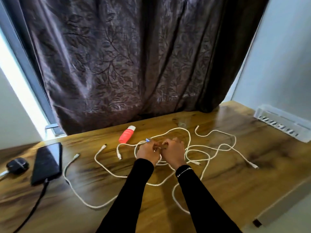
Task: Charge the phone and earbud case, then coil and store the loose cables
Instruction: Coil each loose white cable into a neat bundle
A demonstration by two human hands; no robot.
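Several loose white cables (217, 148) lie tangled across the middle of the wooden table (151, 207). My left hand (148, 151) and my right hand (173, 151) sit side by side over the tangle, fingers curled round a white cable with a blue-tipped plug (147, 140) poking out past my left hand. At the far left a black phone (48, 163) lies flat with a black cable (36, 202) plugged into its near end. Beside it a black earbud case (17, 165) has a white cable (3, 174) running into it.
A red and white tube (127, 134) lies behind my hands. A white slotted tray (282, 124) stands against the wall at the right. A dark leaf-patterned curtain (134, 56) hangs behind the table. The table's right edge (284, 204) runs diagonally.
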